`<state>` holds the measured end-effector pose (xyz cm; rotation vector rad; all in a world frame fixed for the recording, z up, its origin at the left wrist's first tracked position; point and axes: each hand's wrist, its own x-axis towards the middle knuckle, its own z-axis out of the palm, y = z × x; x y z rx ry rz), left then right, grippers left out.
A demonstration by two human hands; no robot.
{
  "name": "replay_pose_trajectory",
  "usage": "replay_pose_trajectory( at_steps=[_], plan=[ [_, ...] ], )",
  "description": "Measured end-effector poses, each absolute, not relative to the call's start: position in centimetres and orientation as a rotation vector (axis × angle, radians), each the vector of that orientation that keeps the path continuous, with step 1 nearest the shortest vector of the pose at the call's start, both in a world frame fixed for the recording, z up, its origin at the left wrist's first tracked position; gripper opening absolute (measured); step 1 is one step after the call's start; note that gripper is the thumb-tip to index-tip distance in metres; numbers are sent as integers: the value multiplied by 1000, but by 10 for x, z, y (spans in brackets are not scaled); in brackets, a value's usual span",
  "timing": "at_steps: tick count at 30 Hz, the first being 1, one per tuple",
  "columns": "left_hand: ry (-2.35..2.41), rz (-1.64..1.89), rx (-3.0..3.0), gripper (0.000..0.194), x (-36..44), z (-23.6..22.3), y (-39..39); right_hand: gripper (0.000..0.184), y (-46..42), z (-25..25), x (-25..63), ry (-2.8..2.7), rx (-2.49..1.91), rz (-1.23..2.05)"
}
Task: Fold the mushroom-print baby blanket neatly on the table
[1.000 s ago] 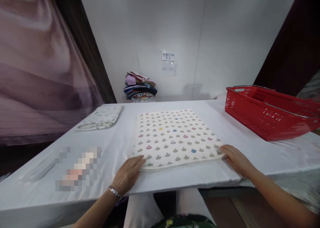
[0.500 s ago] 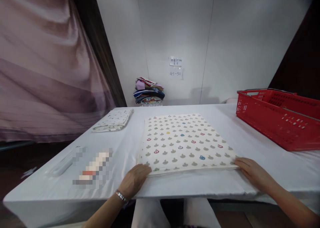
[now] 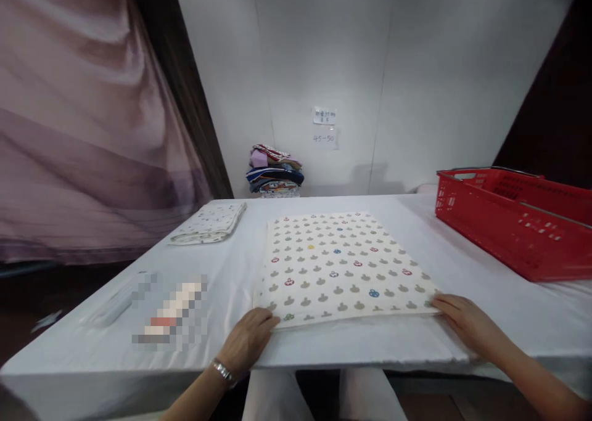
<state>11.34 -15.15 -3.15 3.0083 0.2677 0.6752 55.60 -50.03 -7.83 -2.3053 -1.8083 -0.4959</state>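
A cream cloth [image 3: 342, 267] with a small mushroom-like print, mostly grey with some red, blue, green and yellow, lies flat before me, folded into a near square. My left hand [image 3: 250, 338] is closed on its near left corner, thumb and fingers pinching the edge. At the near right corner my right hand [image 3: 462, 319] grips the cloth in the same way. The near edge runs fairly straight between both hands, and the fingertips are partly hidden by the fabric.
A second folded printed cloth [image 3: 210, 222] lies at the back left of the white-covered table [image 3: 351, 344]. Nearer are a clear plastic item [image 3: 115, 301] and a pixelated object [image 3: 173, 310]. A red basket [image 3: 513, 224] stands right; a stack of folded textiles [image 3: 275, 171] rises behind.
Both hands keep their hold at the near corners, and the cloth's near edge sits slightly lower in view. The camera has shifted a little; nothing else has visibly moved.
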Motion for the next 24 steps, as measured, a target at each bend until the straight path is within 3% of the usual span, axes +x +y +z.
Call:
replay_pose_trajectory(
  at_steps=[6,10,15,19,24],
  plan=[
    [514,562,2703,44,119,-17,-156,45,-471,-70,528,-1823,-2190,-333],
    [840,616,2571,27,140,-12,-150,49,-425,-56,485,-1862,-2117,-156],
    [1231,565,2423,19,146,-16,-131,54,-402,-76,470,-1970,-2209,126],
    [1485,550,2153,27,141,-14,-109,54,-399,-84,474,-1906,-2185,142],
    [1563,408,1986,34,155,-10,-89,53,-359,-54,438,-1852,-2047,247]
  ],
)
